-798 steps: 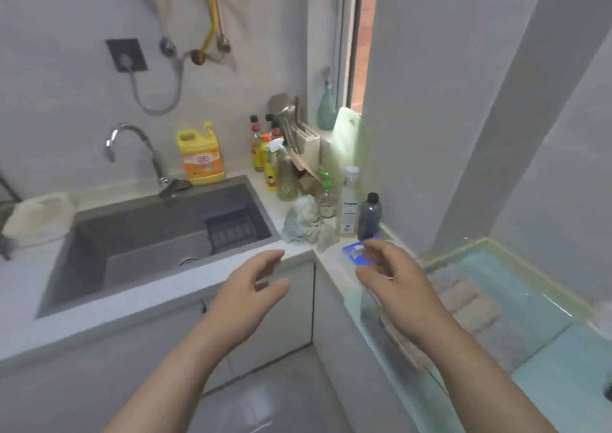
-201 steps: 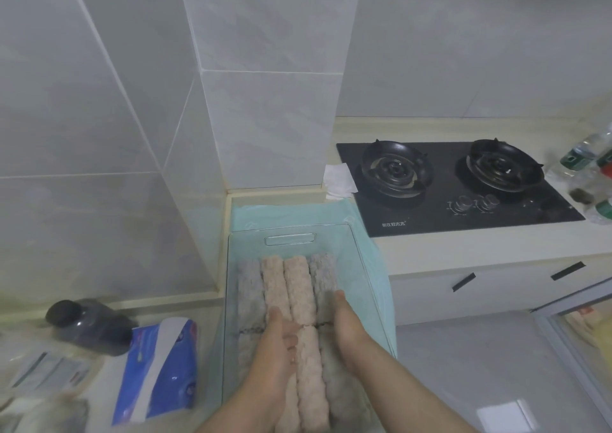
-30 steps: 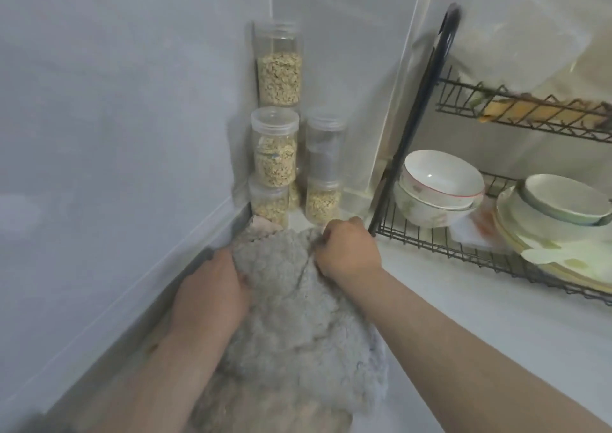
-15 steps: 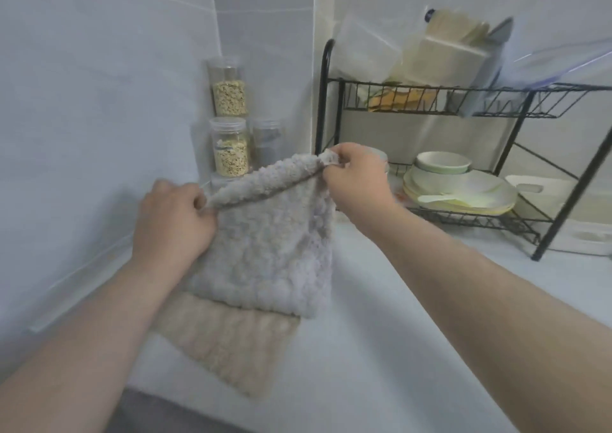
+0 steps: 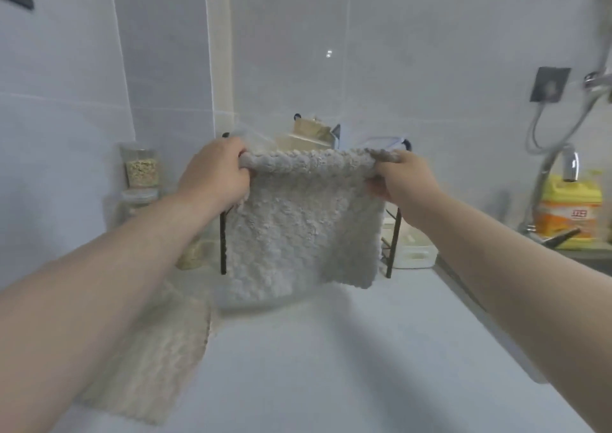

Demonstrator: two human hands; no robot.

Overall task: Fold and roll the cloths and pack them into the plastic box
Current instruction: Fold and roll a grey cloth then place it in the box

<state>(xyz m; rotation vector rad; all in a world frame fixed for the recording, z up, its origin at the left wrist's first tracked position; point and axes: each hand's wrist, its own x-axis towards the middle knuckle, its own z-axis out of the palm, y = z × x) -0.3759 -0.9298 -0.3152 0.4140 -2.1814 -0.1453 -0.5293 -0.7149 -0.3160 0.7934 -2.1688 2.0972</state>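
A fluffy grey cloth (image 5: 303,230) hangs spread out in the air above the white counter (image 5: 347,359). My left hand (image 5: 215,176) grips its top left corner and my right hand (image 5: 402,180) grips its top right corner, so the top edge is stretched level between them. A beige cloth (image 5: 155,359) lies flat on the counter at the lower left, under my left forearm. The plastic box is out of view.
Behind the held cloth stands a black wire dish rack (image 5: 394,234), mostly hidden. Clear jars of grain (image 5: 140,167) are stacked in the left corner. A faucet (image 5: 563,174) and a yellow detergent bottle (image 5: 569,210) stand at the right by the sink.
Both hands have lifted the grey cloth off the beige one and pulled it wide and level. The view has swung right, bringing the faucet and yellow bottle into sight.
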